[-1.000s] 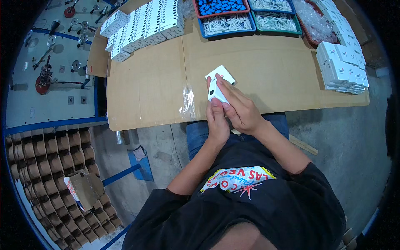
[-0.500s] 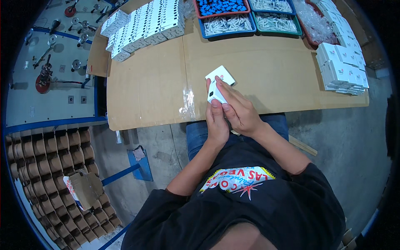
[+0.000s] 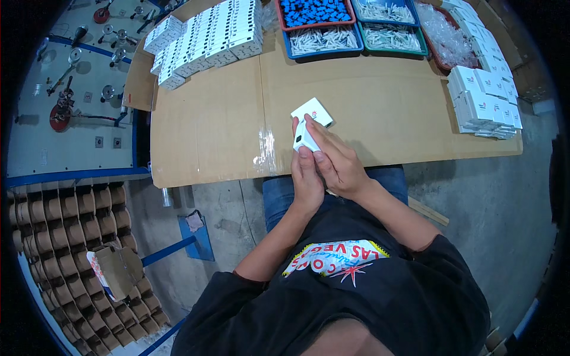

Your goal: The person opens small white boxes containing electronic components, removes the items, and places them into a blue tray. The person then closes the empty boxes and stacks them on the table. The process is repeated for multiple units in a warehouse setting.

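Note:
Pressed between my two palms is a small white box [image 3: 304,141] with a dark square mark on its end. My left hand [image 3: 307,183] supports it from the left, its thumb against the near end. From the right, my right hand [image 3: 342,164] closes over it, fingers stretched along its side and thumb beside the other thumb. Just beyond the fingertips, a flat white box [image 3: 317,111] with a small red print lies on the cardboard-covered table [image 3: 208,130]. The fingers hide part of the held box.
White boxes [image 3: 219,38] stand in rows at the far left, and more white boxes [image 3: 484,107] are stacked at the right. At the back are a tray of blue pieces [image 3: 314,25], trays of white pieces [image 3: 325,54] and clear plastic bags [image 3: 445,38]. Cardboard dividers [image 3: 77,237] stand lower left.
Both hands keep the white box in much the same grip. The whole view has shifted very slightly, and nothing has been taken up or let go.

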Demonstrator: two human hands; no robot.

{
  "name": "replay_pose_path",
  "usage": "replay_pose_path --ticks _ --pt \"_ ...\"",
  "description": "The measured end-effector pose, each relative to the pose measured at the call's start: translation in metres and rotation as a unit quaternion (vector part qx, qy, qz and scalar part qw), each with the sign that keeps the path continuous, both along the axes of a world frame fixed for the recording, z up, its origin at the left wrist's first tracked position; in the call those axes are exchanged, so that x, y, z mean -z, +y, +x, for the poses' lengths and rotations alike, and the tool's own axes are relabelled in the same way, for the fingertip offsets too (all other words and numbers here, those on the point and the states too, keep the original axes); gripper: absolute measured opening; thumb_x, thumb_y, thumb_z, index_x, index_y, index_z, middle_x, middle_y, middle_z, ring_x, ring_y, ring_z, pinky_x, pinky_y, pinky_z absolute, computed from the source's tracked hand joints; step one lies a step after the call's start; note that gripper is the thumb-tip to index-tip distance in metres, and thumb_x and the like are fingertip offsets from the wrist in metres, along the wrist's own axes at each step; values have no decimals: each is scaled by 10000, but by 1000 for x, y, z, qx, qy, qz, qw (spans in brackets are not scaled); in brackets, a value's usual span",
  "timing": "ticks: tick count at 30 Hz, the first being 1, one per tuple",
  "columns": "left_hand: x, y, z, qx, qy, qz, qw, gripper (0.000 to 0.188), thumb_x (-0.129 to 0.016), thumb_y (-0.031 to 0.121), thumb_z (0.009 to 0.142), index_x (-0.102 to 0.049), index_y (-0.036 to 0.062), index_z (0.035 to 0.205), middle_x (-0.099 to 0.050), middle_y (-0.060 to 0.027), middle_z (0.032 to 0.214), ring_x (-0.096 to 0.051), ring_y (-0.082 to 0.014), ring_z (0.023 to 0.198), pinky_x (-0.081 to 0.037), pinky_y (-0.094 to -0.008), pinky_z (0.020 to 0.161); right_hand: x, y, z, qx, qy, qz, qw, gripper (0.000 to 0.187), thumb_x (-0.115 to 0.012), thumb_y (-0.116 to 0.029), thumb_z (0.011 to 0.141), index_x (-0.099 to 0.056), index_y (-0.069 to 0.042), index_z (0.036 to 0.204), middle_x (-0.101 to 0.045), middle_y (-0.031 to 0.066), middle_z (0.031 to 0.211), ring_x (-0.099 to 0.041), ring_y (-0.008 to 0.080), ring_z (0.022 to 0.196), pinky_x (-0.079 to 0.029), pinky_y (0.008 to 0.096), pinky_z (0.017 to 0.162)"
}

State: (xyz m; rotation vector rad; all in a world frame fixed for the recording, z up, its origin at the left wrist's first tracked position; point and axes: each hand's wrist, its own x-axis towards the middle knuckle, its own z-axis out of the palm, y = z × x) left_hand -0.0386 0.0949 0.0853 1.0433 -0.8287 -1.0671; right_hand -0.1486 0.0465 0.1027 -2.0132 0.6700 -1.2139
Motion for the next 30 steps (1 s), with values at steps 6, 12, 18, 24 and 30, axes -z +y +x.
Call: replay_pose_path --ticks 6,12,18,24,30 --pt "-5 0 -3 3 -38 7 999 814 -324 614 1083 -185 36 1639 -428 -150 1554 -455 -224 1402 -360 -358 1168 1 -1 -2 -2 -10 -9 1000 478 -522 -152 1043 -492 95 1451 -524 300 1477 -536 445 1359 -436 460 1120" --pt "-22 -2 -7 15 -9 -15 1000 867 -350 637 1067 -123 36 1649 -362 -165 1602 -403 -241 1453 -322 -378 1199 -8 -4 -4 -43 -12 23 999 514 -522 -207 1056 -467 84 1477 -474 297 1523 -466 435 1425 -361 454 1183" --pt "-40 -10 2 26 -55 -55 997 1074 -619 586 928 -49 44 1659 -377 -191 1578 -418 -289 1441 -317 -380 1199 -23 -10 -19 -36 -95 155 983 511 -494 -303 1092 -485 21 1487 -535 211 1489 -517 325 1382 -401 410 1134" --pt "-18 -12 15 91 -216 -143 962 1108 -787 292 767 -144 47 1635 -204 -190 1661 -269 -340 1535 -256 -458 1234 -31 -17 -30 -75 -108 396 909 463 -560 -303 1078 -532 -11 1435 -645 82 1276 -613 134 1108 -510 313 950" --pt "-43 -12 2 70 -105 -86 988 1067 -692 625 866 -219 45 1625 -268 -175 1622 -320 -335 1499 -292 -492 1207 -35 -19 -34 -78 -122 317 938 588 -729 -150 926 -516 -17 1457 -628 113 1334 -607 197 1224 -481 366 1055"
